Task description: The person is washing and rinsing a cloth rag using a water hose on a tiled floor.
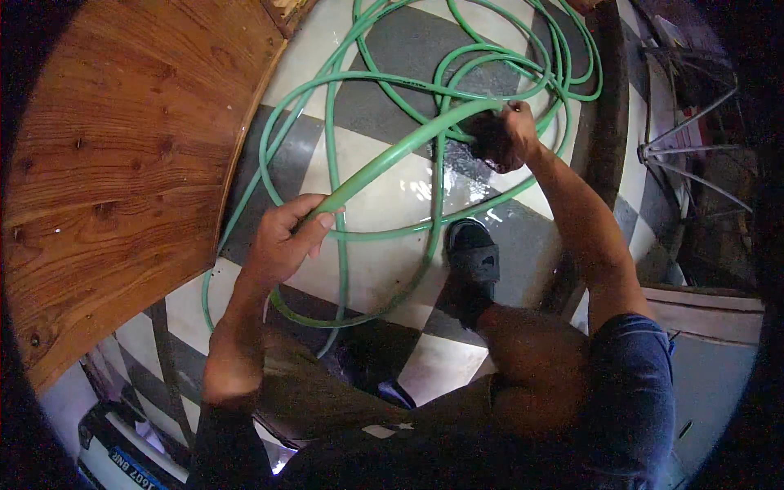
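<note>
A green garden hose (400, 151) stretches taut between my two hands, above its own coils. My left hand (290, 233) is closed round it, thumb along its side. At the other end of this stretch my right hand (521, 126) is closed on the hose too. Under and beside that hand hangs a dark reddish-brown, wet-looking bunched thing (496, 143), cloth-like, though its exact kind is unclear. More loops of the hose lie loosely on the black and white checkered floor (376, 163), which shines with water beneath my right hand.
Brown wooden panelling (122, 163) rises at the left. A dark raised edge (600, 139) runs along the right, with a metal-framed rack (678, 147) beyond it. My dark slide sandal (474, 253) stands among the coils. A white vehicle part (122, 445) shows at lower left.
</note>
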`<act>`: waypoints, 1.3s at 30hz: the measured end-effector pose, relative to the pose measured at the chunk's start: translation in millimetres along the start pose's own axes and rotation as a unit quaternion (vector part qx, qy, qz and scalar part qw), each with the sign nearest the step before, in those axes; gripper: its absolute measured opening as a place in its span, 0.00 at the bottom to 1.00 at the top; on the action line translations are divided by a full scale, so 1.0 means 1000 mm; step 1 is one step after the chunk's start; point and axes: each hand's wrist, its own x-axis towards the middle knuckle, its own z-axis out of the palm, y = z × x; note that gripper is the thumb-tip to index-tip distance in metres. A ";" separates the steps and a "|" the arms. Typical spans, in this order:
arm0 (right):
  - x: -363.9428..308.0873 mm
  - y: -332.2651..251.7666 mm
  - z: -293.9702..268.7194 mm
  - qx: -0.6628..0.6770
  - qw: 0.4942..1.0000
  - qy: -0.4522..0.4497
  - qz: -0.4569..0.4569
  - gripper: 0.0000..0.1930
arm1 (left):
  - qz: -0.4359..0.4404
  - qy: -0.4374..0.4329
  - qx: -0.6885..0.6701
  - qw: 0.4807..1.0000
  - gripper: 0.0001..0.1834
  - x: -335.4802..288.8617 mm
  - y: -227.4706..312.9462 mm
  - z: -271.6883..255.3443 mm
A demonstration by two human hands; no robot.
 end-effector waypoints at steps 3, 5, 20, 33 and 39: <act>0.015 0.014 -0.003 -0.184 0.978 -0.088 -0.038 0.20 | -0.005 -0.011 -0.010 1.000 0.12 0.004 -0.004 0.004; 0.015 0.013 -0.011 -0.318 0.924 -0.200 -0.075 0.21 | -0.009 -0.015 -0.012 1.000 0.12 0.006 -0.006 0.006; 0.010 -0.083 -0.045 0.399 0.911 -0.087 -0.064 0.10 | -0.012 0.025 -0.070 0.997 0.12 0.004 0.003 -0.001; 0.016 -0.067 -0.028 0.332 0.936 -0.113 -0.029 0.12 | -0.043 0.060 0.003 0.997 0.13 0.007 0.004 0.013; 0.008 -0.091 -0.054 0.348 0.934 -0.023 -0.074 0.12 | -0.047 0.089 0.020 0.995 0.14 0.009 0.003 0.015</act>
